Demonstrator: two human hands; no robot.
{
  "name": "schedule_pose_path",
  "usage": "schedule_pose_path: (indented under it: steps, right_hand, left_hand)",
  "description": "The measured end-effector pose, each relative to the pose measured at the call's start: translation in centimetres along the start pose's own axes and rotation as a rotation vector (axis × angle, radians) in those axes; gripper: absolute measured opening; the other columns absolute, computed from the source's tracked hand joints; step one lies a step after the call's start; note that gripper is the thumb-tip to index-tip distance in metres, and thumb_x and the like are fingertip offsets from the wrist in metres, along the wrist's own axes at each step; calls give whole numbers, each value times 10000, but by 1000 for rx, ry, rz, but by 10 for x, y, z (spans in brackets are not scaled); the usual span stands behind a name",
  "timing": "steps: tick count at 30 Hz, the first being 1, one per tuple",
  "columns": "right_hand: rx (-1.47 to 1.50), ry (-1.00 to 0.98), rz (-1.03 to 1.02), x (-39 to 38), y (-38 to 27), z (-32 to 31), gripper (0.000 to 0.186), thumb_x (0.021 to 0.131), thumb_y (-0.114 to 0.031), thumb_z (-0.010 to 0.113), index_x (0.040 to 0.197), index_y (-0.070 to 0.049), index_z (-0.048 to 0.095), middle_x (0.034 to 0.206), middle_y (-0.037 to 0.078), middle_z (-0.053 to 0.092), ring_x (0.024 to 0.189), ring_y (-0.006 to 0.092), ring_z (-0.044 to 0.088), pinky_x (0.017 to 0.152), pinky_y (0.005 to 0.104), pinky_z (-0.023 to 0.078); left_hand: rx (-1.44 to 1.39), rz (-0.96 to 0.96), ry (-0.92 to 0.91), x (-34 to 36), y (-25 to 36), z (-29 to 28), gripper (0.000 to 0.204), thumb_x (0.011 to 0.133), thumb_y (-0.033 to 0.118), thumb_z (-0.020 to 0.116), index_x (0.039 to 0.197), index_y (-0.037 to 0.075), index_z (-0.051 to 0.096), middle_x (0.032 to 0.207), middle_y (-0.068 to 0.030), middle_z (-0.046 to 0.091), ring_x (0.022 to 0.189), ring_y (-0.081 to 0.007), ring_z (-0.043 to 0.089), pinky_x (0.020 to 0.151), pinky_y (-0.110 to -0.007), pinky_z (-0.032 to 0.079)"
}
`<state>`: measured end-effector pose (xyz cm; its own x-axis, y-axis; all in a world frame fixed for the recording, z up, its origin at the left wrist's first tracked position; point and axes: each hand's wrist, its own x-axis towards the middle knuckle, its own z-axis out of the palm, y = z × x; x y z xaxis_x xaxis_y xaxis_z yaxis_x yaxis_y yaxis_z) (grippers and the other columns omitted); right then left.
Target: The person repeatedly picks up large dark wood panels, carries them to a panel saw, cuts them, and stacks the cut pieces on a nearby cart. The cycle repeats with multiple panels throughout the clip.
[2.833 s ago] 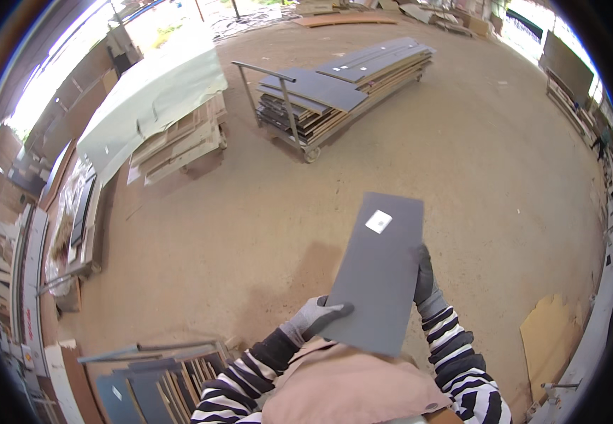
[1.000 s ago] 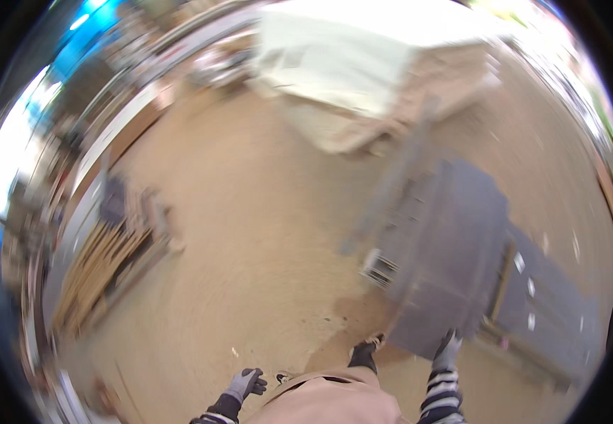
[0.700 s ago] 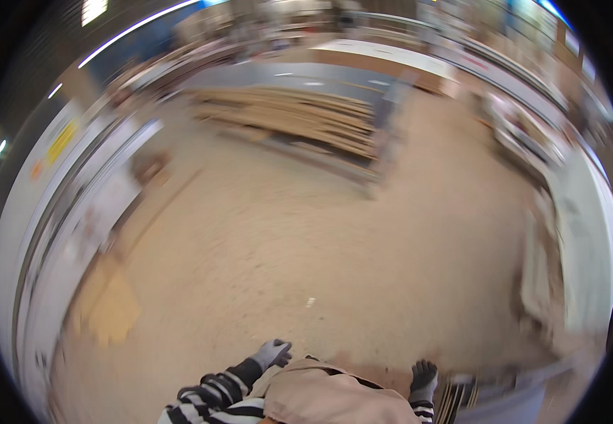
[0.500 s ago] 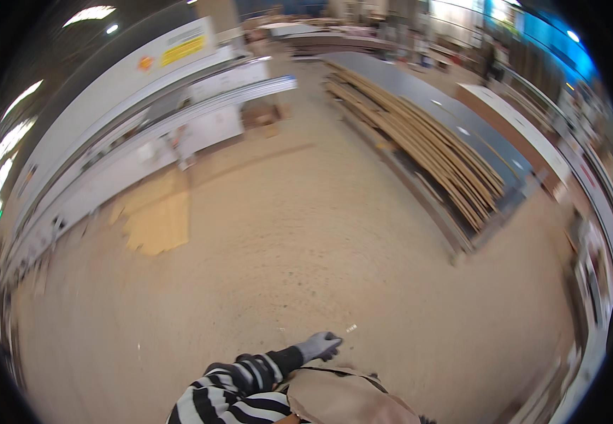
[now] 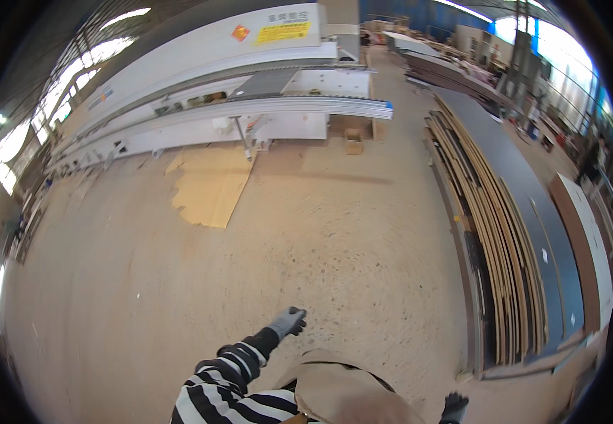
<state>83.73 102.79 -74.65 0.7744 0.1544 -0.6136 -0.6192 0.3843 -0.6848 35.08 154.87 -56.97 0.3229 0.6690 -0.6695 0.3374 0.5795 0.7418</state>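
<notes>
Stacked boards [image 5: 511, 261] edge a broad floor [image 5: 334, 240], ending near the right hand [image 5: 454, 408].

Machine cover [image 5: 200, 51]: white, got a line of dark characters [image 5: 287, 18] near its right end
Yellow sign [image 5: 282, 32]: wide strip just under those, dark print on it
Orange-red diamond [image 5: 240, 32]: left of the yellow one
Far left end: small coloured mark [image 5: 100, 98], too tiny to read
Board stack [image 5: 525, 191]: white stickers [image 5: 544, 256] on top, can't read 'em
</notes>
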Motion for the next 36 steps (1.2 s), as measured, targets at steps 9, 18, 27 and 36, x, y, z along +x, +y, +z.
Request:
schedule_pose_path:
  steps: [9,18,27,36]
  right_hand:
    - [-96,-1009,368,80,5,526,234,929,-297,478,932,-78,560,773,64,542,633,170,493,570,286,471]
    - [-1019,-608,74,204,-12,590,351,912,-363,470,990,-38,577,832,99,600,724,247,563,641,357,477]
    - [-1644,-684,-336,351,-76,716,429,936,-407,372,1074,-38,543,842,87,581,803,204,539,757,343,442]
    - [-59,-998,563,505,-112,1023,249,946,-226,396,722,-121,424,679,16,424,591,156,429,539,290,402]
  left_hand:
    - [-400,-263,384,97,7,-3,379,859,326,571,1029,-7,515,856,-210,647,622,-320,644,549,-423,553]
    - [-261,77,114,292,296,105,319,893,320,545,1022,29,548,826,-112,651,578,-182,604,517,-310,509]
    - [-248,316,-255,439,524,307,307,922,290,514,1079,27,537,819,-77,631,633,-130,595,520,-258,493]
    - [-296,368,-217,497,677,331,343,958,268,457,1184,18,519,946,-90,637,748,-139,610,678,-279,516]
